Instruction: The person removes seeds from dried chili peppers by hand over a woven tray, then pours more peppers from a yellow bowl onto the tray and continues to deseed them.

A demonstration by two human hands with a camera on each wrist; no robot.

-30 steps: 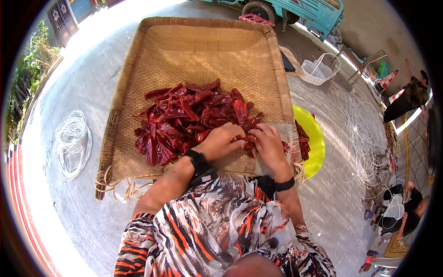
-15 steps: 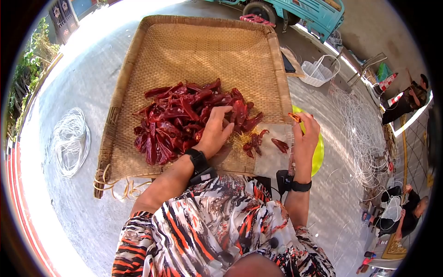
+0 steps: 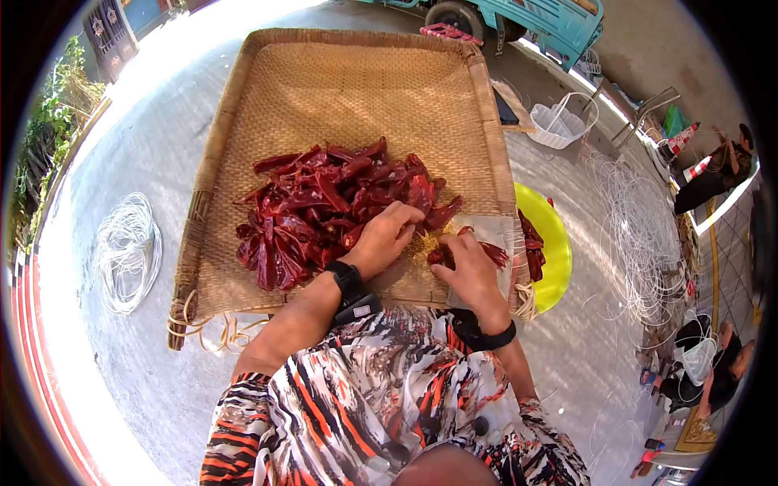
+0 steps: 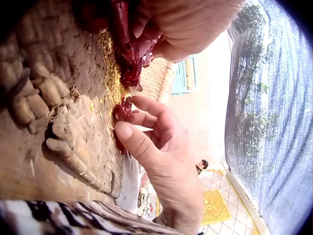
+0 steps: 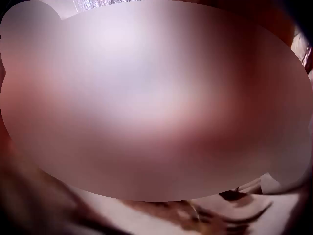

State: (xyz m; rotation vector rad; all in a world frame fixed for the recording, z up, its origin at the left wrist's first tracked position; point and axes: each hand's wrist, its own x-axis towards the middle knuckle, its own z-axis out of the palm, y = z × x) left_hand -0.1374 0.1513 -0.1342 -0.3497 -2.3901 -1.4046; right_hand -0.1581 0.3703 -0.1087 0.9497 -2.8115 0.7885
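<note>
Dark red dried peppers lie heaped on a woven tray. At the heap's near right edge is my left hand, fingers bent; in the left wrist view the left hand has glossy red pepper against its fingers, and whether it grips any is unclear. My right hand pinches a shrivelled pepper piece between thumb and fingers over a pale sheet. Yellow seeds are scattered between the hands. The right wrist view is blurred.
A yellow-green basin with peppers stands beyond the tray's right edge. White baskets, coiled white strands and a turquoise cart are around. People appear at the far right.
The right hand has come back from above the basin to the pale sheet and taken hold of a pepper piece. The left hand has lowered slightly toward me, its fingers more bent.
</note>
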